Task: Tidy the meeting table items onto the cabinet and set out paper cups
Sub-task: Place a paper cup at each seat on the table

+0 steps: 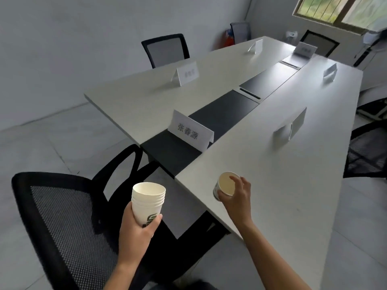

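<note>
My left hand grips a nested stack of several white paper cups with a dark logo, held upright in the air left of the table's near corner. My right hand holds a single paper cup by its rim, fingers curled over the top, right at the near corner of the long white meeting table. I cannot tell whether this cup's base touches the tabletop. White folded name cards stand along the table, the nearest name card on the dark centre strip.
A black mesh chair stands close at lower left, below the cup stack. More name cards line both sides. Other chairs ring the table. A window is at the far right.
</note>
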